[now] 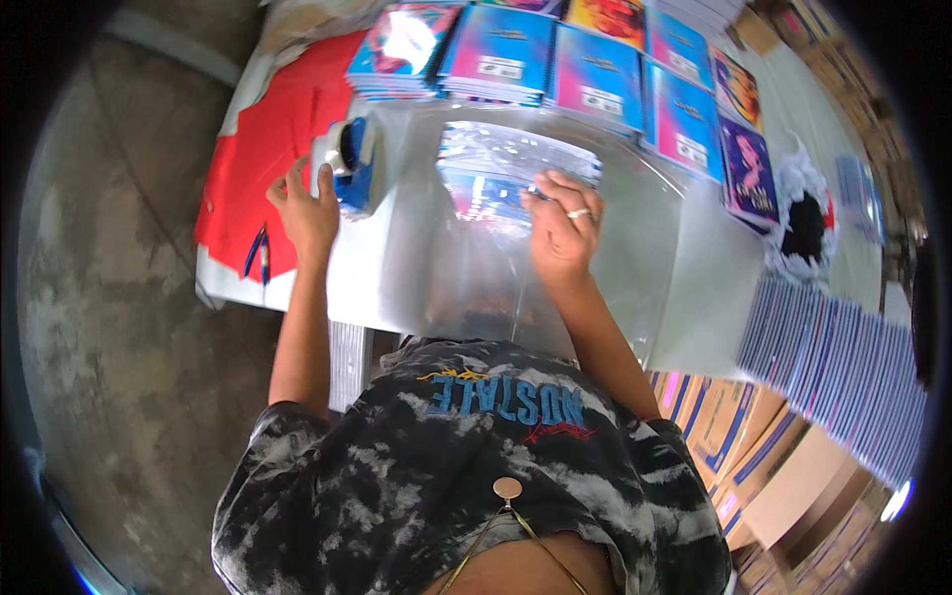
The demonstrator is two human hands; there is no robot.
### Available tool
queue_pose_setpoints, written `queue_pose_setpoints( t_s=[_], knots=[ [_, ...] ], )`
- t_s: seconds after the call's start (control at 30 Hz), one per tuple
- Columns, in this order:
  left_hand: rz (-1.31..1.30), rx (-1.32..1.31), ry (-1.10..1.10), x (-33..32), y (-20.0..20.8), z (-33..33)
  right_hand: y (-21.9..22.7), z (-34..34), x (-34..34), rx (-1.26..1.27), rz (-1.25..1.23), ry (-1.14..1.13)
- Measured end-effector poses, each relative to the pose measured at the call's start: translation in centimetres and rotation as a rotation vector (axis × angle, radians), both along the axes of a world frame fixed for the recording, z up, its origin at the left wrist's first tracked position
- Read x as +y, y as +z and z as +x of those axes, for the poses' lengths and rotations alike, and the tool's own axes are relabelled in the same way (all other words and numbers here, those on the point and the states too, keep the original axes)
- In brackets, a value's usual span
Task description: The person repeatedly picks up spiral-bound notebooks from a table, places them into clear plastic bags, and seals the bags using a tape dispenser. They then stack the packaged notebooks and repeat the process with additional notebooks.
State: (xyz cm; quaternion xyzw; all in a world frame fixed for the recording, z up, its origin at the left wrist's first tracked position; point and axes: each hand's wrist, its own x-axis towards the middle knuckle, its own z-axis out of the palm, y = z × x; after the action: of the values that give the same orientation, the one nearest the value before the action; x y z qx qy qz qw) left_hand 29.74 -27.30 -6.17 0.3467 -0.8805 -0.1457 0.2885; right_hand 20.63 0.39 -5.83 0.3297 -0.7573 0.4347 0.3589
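A stack of spiral notebooks (476, 159) lies in the middle of the table under glossy clear plastic film (456, 260). My right hand (565, 223), with a ring on one finger, is closed over the stack's right side, its curled fingers pressing the film there. Something small and dark shows at its fingertips, too small to name. To the left, my left hand (309, 210) is beside a blue tape dispenser (359, 188) with a roll of tape on it. The fingers of that hand are apart, with the thumb close to the roll and nothing held.
Piles of blue-pink notebooks (496, 50) line the far side. Red material (288, 109) and blue snips (256, 254) lie at left. At right are a purple notebook (749, 169), a white plastic bag (793, 248), a long notebook row (833, 367) and cardboard boxes (734, 426).
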Motion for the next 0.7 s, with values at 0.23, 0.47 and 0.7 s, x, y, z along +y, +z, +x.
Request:
queue_pose_setpoints(
  t_s=[0.23, 0.47, 0.7],
  knots=[
    [1.367, -0.125, -0.184, -7.2, -3.8, 1.4, -1.0, -0.3, -0.1, 0.024, 0.013, -0.003],
    [0.907, -0.129, -0.169, -6.9, -9.7, 9.3, -0.5, -0.1, -0.5, 0.036, 0.022, 0.012],
    [0.855, 0.609, -0.593, 8.8, 5.6, -1.2, -1.0, -0.4, 0.2, 0.020, 0.037, 0.009]
  ],
)
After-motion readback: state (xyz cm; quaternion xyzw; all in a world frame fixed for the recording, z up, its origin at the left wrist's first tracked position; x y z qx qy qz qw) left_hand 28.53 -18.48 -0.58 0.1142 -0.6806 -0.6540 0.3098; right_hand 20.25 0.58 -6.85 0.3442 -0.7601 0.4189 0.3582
